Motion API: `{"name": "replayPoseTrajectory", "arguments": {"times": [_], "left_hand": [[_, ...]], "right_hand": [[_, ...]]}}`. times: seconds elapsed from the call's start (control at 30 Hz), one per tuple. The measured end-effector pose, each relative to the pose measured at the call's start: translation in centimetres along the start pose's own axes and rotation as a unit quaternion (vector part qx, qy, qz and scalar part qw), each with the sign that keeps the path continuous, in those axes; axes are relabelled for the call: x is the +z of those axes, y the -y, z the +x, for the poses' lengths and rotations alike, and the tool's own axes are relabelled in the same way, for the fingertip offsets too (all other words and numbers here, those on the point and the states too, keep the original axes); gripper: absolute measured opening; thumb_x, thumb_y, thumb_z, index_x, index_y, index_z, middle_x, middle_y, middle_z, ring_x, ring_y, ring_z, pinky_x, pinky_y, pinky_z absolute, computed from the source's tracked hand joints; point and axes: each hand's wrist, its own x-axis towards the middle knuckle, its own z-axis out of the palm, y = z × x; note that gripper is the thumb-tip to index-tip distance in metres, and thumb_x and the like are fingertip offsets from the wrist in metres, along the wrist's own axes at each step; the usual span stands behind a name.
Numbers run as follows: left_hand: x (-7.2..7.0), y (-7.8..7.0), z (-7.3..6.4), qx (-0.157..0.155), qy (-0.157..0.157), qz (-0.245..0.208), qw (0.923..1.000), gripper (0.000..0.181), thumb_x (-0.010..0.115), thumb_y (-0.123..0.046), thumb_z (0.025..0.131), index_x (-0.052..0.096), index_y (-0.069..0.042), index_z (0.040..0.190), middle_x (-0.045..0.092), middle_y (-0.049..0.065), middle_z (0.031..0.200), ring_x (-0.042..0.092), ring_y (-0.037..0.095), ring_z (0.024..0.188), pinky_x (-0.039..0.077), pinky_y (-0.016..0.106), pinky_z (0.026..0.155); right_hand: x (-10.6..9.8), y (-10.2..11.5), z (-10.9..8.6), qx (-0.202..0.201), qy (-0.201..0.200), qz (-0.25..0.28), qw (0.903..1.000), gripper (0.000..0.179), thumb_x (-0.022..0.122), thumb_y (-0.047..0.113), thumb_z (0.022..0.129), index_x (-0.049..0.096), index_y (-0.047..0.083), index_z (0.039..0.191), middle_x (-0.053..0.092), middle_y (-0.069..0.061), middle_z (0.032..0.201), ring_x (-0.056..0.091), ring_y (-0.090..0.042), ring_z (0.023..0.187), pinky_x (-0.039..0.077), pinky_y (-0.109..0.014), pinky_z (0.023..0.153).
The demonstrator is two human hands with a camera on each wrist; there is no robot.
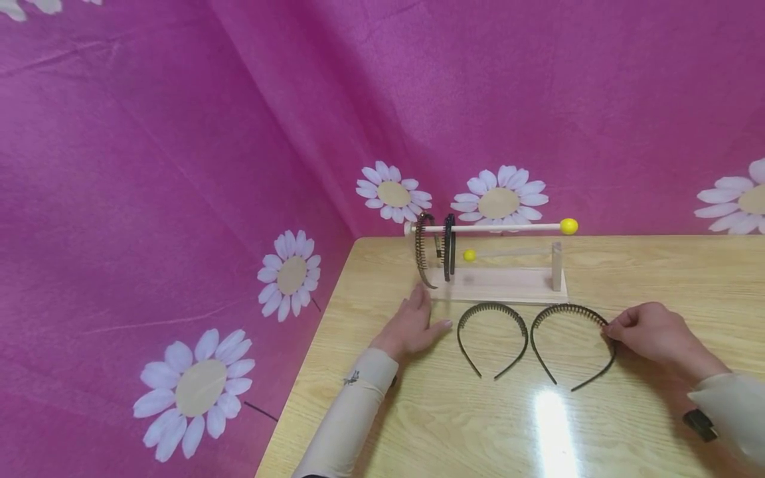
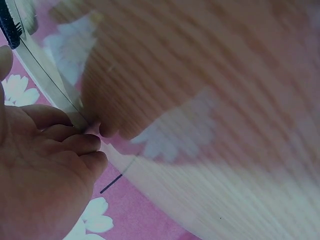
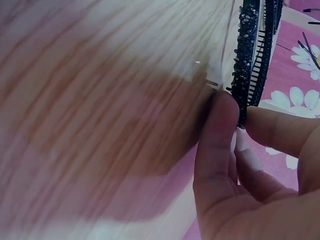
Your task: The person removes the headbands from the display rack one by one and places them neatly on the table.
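Observation:
At the right, my right hand pinches the side of a black toothed headband between thumb and fingers. In the right wrist view this headband shows a dark, beaded-looking outer face. Another black headband lies just left of it on the table, ends toward me. My left hand rests by the left front corner of a wooden stand, its thumb apart from its fingers. From the left wrist, the hand holds nothing; its fingertips are close to the stand's base, contact unclear.
A brown headband and black headbands hang on the stand's upper rod, which has a yellow ball end. Below is a shorter rod with a yellow ball. Pink flowered cloth stands behind the wooden table.

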Motion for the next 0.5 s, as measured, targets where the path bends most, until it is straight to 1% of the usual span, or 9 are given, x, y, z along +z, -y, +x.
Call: {"name": "replayPoseTrajectory", "arguments": {"times": [0.2, 0.4, 0.5], "left_hand": [[0.25, -0.01, 0.05, -0.003, -0.004, -0.002, 1.0, 0.096, 0.036, -0.067, 0.1, 0.0, 0.001, 0.159, -0.001, 0.022, 0.166, 0.014, 0.04, 0.149, 0.016, 0.04, 0.121], [0.05, -0.11, -0.03, -0.003, -0.003, 0.0, 1.0, 0.095, 0.035, -0.066, 0.1, 0.002, 0.001, 0.159, -0.002, 0.022, 0.166, 0.012, 0.038, 0.15, 0.015, 0.04, 0.121], [0.02, -0.14, -0.02, -0.004, -0.002, -0.004, 1.0, 0.095, 0.035, -0.066, 0.1, 0.003, 0.002, 0.158, -0.003, 0.022, 0.166, 0.01, 0.036, 0.151, 0.013, 0.04, 0.121]], "right_hand": [[0.01, -0.13, -0.01, -0.011, -0.009, -0.02, 0.9997, 0.023, 0.071, 0.029, 0.092, 0.073, 0.011, 0.077, 0.064, 0.003, 0.074, 0.05, -0.018, 0.071, 0.04, -0.032, 0.063], [-0.25, 0.0, -0.1, 0.007, 0.003, -0.016, 0.9998, 0.025, 0.072, 0.032, 0.09, 0.075, 0.008, 0.082, 0.065, 0.003, 0.075, 0.052, -0.019, 0.072, 0.04, -0.031, 0.064], [-0.43, 0.15, -0.36, 0.006, 0.005, -0.017, 0.9998, 0.027, 0.072, 0.035, 0.091, 0.077, 0.009, 0.084, 0.067, 0.003, 0.077, 0.052, -0.019, 0.074, 0.04, -0.031, 0.064]]}}
